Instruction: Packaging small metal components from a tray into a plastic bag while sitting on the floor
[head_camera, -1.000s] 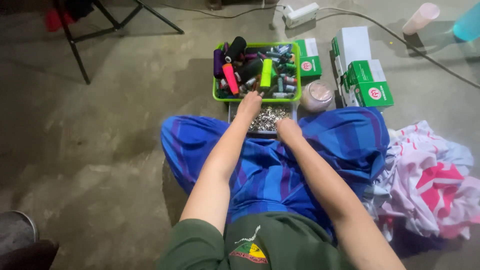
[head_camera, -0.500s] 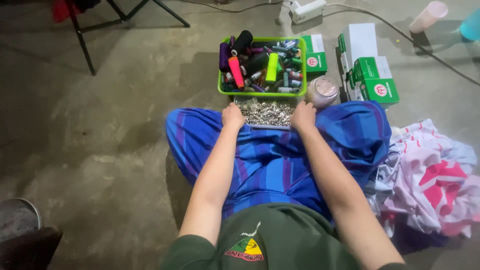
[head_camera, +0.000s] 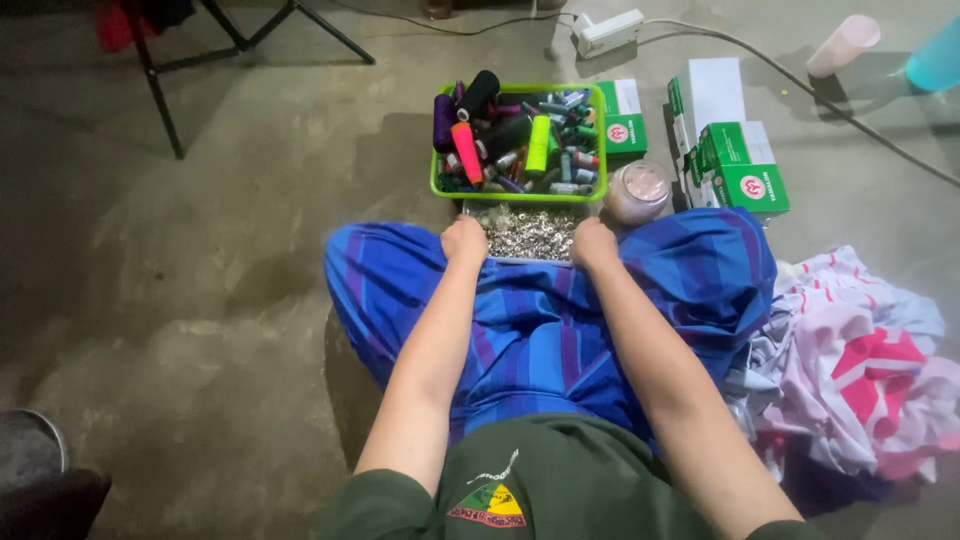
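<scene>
A blue striped cloth (head_camera: 540, 320) lies spread over my lap and the floor. My left hand (head_camera: 464, 241) and my right hand (head_camera: 594, 245) are both closed at its far edge, knuckles up, on either side of a tray of small silver metal pieces (head_camera: 527, 232). Whether the fingers grip the cloth or the tray's sides I cannot tell. Just beyond the tray stands a green basket (head_camera: 590, 195) packed with several thread spools in pink, yellow, purple and black.
A clear lidded jar (head_camera: 636, 190) sits right of the tray. Green and white boxes (head_camera: 735, 165) stand further right. A pile of pink and white clothes (head_camera: 860, 370) lies at my right. A power strip (head_camera: 610, 30), cable and stand legs (head_camera: 160, 110) cross the concrete floor.
My hands have drawn apart from over the tray of metal pieces to its two sides. The view has shifted slightly, so the basket sits lower in frame.
</scene>
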